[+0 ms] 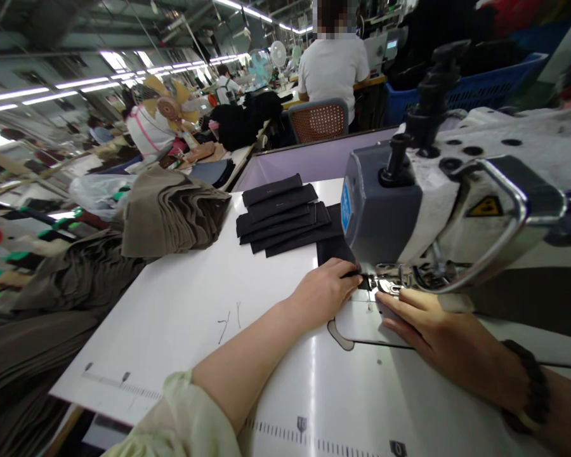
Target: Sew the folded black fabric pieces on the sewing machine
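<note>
My left hand (324, 291) is closed on the edge of a black fabric piece (335, 251), just left of the needle area of a sewing machine (385, 197). The cloth runs back from my fingers under the machine head. A small dark end of it shows at the metal presser foot (390, 287). My right hand (428, 327) lies open, fingers stretched out flat on the machine bed, their tips close to the right front of the foot. Behind my left hand, several folded black fabric pieces (283, 212) overlap in a row on the white table (185, 317).
A tall pile of brown-grey cloth (171, 212) stands on the table's left edge, with more cloth (42, 317) beside it. Ruler marks line the front edge. Behind are a lilac panel (285, 158), a chair (318, 120), a seated person (333, 70) and a blue crate (480, 86).
</note>
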`<state>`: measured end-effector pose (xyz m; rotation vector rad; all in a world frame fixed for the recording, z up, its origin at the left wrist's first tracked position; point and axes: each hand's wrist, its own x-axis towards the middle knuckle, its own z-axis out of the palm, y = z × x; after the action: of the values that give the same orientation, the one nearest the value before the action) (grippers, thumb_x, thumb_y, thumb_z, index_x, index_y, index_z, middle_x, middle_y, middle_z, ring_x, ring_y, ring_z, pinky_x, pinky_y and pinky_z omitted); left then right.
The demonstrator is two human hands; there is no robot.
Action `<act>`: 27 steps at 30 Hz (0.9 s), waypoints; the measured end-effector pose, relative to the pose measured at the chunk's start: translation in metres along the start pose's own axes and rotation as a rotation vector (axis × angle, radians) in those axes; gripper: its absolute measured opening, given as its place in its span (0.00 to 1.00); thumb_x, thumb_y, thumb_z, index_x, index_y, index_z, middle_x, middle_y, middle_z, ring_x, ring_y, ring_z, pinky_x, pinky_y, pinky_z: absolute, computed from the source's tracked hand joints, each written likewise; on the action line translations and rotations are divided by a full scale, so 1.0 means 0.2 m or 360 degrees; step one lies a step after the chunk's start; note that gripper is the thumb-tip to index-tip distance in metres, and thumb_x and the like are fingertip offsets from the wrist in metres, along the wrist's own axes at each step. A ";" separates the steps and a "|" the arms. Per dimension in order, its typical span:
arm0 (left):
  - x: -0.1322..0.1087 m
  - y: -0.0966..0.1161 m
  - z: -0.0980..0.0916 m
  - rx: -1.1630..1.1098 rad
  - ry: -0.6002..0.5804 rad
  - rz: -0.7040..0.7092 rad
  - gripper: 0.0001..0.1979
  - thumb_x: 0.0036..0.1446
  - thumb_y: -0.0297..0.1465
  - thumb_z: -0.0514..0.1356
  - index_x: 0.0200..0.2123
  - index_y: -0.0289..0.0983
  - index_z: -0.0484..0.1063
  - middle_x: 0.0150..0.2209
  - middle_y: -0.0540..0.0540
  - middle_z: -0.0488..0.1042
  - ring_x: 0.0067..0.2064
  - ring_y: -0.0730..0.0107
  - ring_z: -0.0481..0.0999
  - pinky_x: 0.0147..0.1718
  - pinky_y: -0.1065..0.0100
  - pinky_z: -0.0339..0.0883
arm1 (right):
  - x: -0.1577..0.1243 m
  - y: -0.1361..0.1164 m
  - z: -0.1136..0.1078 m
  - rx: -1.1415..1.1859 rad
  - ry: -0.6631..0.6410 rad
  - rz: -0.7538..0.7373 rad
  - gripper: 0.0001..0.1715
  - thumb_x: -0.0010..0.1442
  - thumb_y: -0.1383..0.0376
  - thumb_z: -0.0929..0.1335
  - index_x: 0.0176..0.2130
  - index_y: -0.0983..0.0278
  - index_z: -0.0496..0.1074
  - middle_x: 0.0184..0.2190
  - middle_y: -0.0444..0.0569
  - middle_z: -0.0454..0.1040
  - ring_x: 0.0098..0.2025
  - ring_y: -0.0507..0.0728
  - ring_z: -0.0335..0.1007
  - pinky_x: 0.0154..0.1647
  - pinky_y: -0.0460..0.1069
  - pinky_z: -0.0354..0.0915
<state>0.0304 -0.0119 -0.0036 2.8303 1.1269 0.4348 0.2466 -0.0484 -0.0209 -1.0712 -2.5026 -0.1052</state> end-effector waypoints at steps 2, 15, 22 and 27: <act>0.00 -0.01 0.00 0.0001 0.0012 0.0000 0.09 0.62 0.28 0.55 0.42 0.34 0.73 0.41 0.43 0.73 0.45 0.63 0.71 0.42 0.66 0.70 | 0.00 0.00 0.00 0.0003 -0.0004 0.0006 0.19 0.65 0.61 0.58 0.46 0.65 0.71 0.39 0.53 0.75 0.37 0.55 0.73 0.35 0.48 0.70; -0.10 0.30 -0.14 -0.0014 -0.0420 0.0035 0.12 0.62 0.35 0.54 0.34 0.32 0.71 0.35 0.43 0.70 0.38 0.62 0.69 0.36 0.64 0.69 | 0.01 -0.01 -0.08 0.0287 0.0036 -0.0074 0.19 0.66 0.63 0.55 0.40 0.65 0.73 0.32 0.51 0.75 0.28 0.51 0.70 0.29 0.45 0.65; -0.11 0.32 -0.17 -0.0057 -0.0519 0.0251 0.08 0.62 0.27 0.53 0.35 0.30 0.71 0.38 0.41 0.70 0.40 0.63 0.67 0.40 0.66 0.68 | 0.00 -0.05 -0.15 0.0366 -0.0063 -0.0297 0.22 0.67 0.62 0.55 0.29 0.63 0.71 0.22 0.45 0.67 0.23 0.50 0.63 0.22 0.47 0.55; -0.11 0.31 -0.18 -0.0122 -0.0606 0.0288 0.06 0.59 0.23 0.54 0.33 0.28 0.70 0.33 0.42 0.69 0.39 0.63 0.68 0.39 0.67 0.68 | 0.00 -0.10 -0.16 0.0330 -0.0006 -0.0320 0.26 0.68 0.62 0.53 0.27 0.62 0.71 0.20 0.43 0.65 0.22 0.50 0.60 0.24 0.48 0.53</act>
<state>0.0466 -0.0744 0.0360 2.7906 0.7694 -0.0553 0.2437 -0.0700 0.0092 -0.7377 -2.5521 0.0970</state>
